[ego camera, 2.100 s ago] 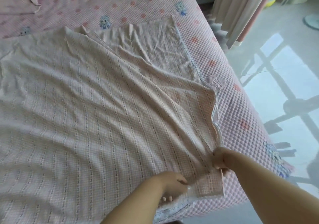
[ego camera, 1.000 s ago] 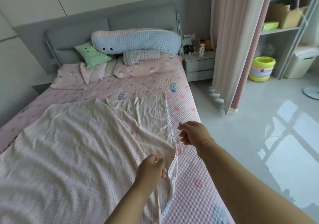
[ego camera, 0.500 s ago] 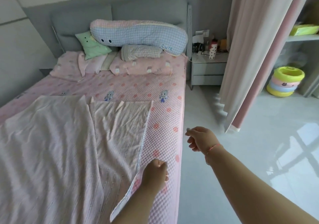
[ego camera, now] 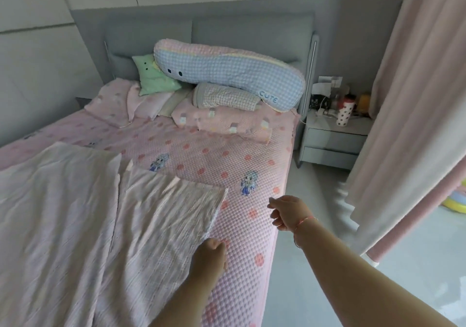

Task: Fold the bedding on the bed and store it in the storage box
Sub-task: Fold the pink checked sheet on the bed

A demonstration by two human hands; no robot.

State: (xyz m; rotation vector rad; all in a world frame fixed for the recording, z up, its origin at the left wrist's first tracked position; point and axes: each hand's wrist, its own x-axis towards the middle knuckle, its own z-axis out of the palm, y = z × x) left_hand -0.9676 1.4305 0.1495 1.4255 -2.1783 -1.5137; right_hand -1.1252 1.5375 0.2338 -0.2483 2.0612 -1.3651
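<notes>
Pale striped bedding (ego camera: pixel 75 226) lies spread over bed (ego camera: pixel 252 263), partly folded w/ one layer overlapping. Left hand (ego camera: pixel 210 252) curled at bedding's rt edge, seems to pinch it. Right hand (ego camera: pixel 290 212) hovers above bed's side, fingers loosely curled, holding nothing.

I read one word, "CUTE", stitched in blue on the right end of the long blue pillow (ego camera: pixel 227 74) against the headboard (ego camera: pixel 252 31). Nothing else was legible.

The left hand (ego camera: pixel 210 252) has slid its grip up the sheet (ego camera: pixel 161 215) edge toward the headboard (ego camera: pixel 201 31). The right hand (ego camera: pixel 290 212), earlier pinching that edge, now hangs loose over the bed's (ego camera: pixel 252 238) side.
</notes>
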